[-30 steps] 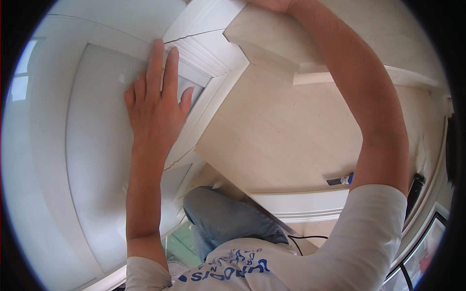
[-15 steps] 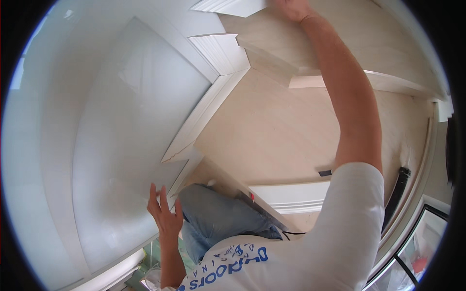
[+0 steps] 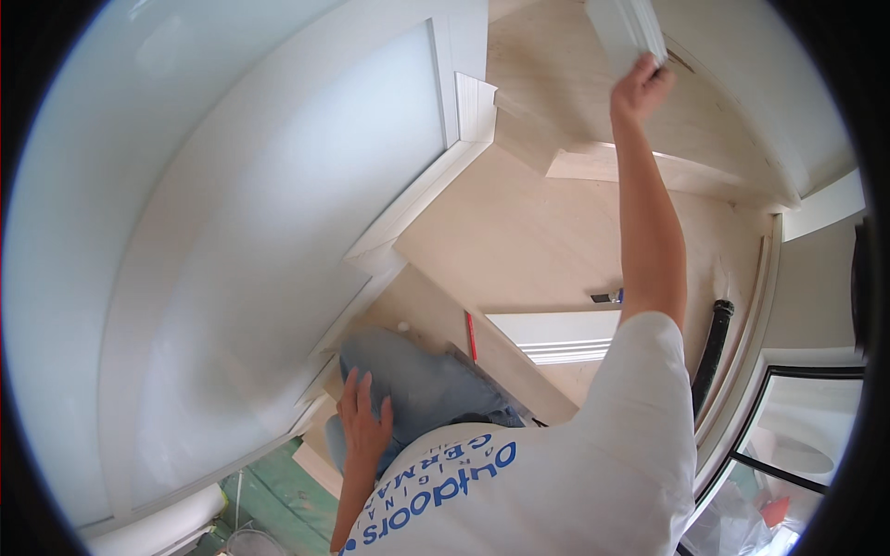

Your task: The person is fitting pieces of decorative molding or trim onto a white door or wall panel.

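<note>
My right hand (image 3: 640, 88) is raised at the top of the view and grips the lower end of a white moulding strip (image 3: 626, 28) that runs up out of the picture. Low down, my left hand (image 3: 364, 422) rests with spread fingers on my jeans-clad knee (image 3: 426, 380) and holds nothing. I am on pale wooden stair steps (image 3: 519, 241) beside a white panelled wall (image 3: 306, 185).
A white sloped skirting moulding (image 3: 417, 199) runs along the wall beside the steps. A short white moulding piece (image 3: 556, 335) and a red pencil (image 3: 471, 335) lie on a step. A black hose (image 3: 712, 352) stands at the right. Green floor covering (image 3: 278, 500) shows at the bottom.
My left hand left the wall panel and dropped to my knee. My right hand stayed raised on the moulding strip and shifted right as the view turned.
</note>
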`<state>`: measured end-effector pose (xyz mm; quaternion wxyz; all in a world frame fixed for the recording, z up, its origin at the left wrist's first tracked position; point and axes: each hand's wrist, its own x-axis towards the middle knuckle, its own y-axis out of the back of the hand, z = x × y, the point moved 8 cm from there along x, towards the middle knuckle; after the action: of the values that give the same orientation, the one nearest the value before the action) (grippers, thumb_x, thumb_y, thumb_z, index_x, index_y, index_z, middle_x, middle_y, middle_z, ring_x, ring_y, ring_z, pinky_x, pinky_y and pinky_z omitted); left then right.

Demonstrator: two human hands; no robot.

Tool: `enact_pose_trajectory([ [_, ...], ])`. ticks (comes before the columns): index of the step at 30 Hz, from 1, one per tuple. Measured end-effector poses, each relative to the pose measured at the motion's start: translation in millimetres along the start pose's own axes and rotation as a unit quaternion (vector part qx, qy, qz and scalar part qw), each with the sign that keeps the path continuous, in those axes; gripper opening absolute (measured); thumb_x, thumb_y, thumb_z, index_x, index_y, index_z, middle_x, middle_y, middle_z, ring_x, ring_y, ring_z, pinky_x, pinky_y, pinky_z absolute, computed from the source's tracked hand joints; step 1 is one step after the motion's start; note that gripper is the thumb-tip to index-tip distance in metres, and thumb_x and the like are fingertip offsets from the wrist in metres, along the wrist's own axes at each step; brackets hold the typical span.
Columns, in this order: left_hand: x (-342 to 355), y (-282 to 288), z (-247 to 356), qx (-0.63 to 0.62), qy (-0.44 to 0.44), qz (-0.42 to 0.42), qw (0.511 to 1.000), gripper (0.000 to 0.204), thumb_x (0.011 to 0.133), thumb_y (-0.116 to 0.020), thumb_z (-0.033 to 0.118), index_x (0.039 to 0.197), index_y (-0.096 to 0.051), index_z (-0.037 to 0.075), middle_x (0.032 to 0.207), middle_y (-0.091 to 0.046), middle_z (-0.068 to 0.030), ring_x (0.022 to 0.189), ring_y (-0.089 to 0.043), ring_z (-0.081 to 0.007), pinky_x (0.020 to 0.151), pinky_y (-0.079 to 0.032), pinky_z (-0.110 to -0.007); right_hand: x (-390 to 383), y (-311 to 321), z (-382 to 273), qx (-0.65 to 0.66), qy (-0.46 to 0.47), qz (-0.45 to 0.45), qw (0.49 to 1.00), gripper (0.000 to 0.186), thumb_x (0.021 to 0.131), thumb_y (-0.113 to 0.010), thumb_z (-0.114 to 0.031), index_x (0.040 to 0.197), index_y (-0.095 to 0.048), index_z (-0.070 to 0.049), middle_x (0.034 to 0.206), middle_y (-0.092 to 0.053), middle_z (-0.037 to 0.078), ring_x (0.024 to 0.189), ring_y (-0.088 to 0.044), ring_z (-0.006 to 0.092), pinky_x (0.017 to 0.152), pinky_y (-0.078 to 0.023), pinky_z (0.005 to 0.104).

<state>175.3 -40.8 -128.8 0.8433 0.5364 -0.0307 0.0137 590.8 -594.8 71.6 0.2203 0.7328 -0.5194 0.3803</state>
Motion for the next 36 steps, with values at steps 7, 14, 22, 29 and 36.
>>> enact_pose_trajectory([
  [7,-2.3,-2.8,-18.2,-0.074,0.006,0.049,0.996,0.049,0.092,-0.07,0.013,0.139,-0.059,0.006,0.132,-0.062,-0.0197,0.118,-0.061,-0.0386,0.098,-0.048,-0.047,-96.4,131.3,-35.9,0.014,-0.151,-0.204,0.967,0.046,0.109,-0.053,-0.039,0.101,-0.061,0.006,0.083,-0.06,0.01,0.079,-0.051,0.0173,0.073,-0.046,0.0363],
  [14,-19.1,-23.3,-20.9,-0.215,0.017,0.024,0.976,0.033,0.091,-0.07,0.005,0.124,-0.067,0.007,0.104,-0.066,-0.012,0.095,-0.064,-0.0316,0.086,-0.05,-0.045,-221.7,187.2,-3.0,-0.18,-0.212,-0.469,0.838,0.042,0.104,-0.059,-0.041,0.11,-0.069,0.0,0.092,-0.072,0.015,0.085,-0.066,0.0216,0.081,-0.052,0.0357],
  [22,-53.4,-41.6,-22.3,-0.219,-0.103,0.197,0.95,0.024,0.084,-0.075,0.001,0.105,-0.075,0.012,0.093,-0.061,-0.007,0.087,-0.059,-0.0282,0.079,-0.047,-0.041,-252.8,154.5,25.0,-0.282,-0.129,-0.55,0.775,0.045,0.102,-0.057,-0.044,0.119,-0.071,-0.005,0.107,-0.075,0.023,0.103,-0.072,0.0396,0.094,-0.054,0.0468],
  [29,-62.7,-49.1,-36.1,-0.234,-0.078,0.195,0.949,0.026,0.084,-0.075,-0.002,0.105,-0.075,0.012,0.094,-0.061,-0.007,0.088,-0.059,-0.0281,0.079,-0.048,-0.04,-270.1,138.7,-17.5,-0.378,0.059,-0.489,0.784,0.039,0.097,-0.064,-0.035,0.123,-0.07,-0.007,0.124,-0.068,0.021,0.121,-0.062,0.0383,0.105,-0.048,0.0476],
  [36,-28.1,-38.3,-34.5,-0.252,0.007,0.123,0.96,0.017,0.092,-0.069,0.012,0.108,-0.074,0.009,0.097,-0.07,-0.0149,0.09,-0.066,-0.0331,0.08,-0.052,-0.042,-329.2,68.7,-92.5,-0.073,-0.008,-0.526,0.847,0.039,0.094,-0.069,-0.028,0.122,-0.068,-0.001,0.127,-0.066,0.021,0.119,-0.063,0.0355,0.103,-0.05,0.0439],
])
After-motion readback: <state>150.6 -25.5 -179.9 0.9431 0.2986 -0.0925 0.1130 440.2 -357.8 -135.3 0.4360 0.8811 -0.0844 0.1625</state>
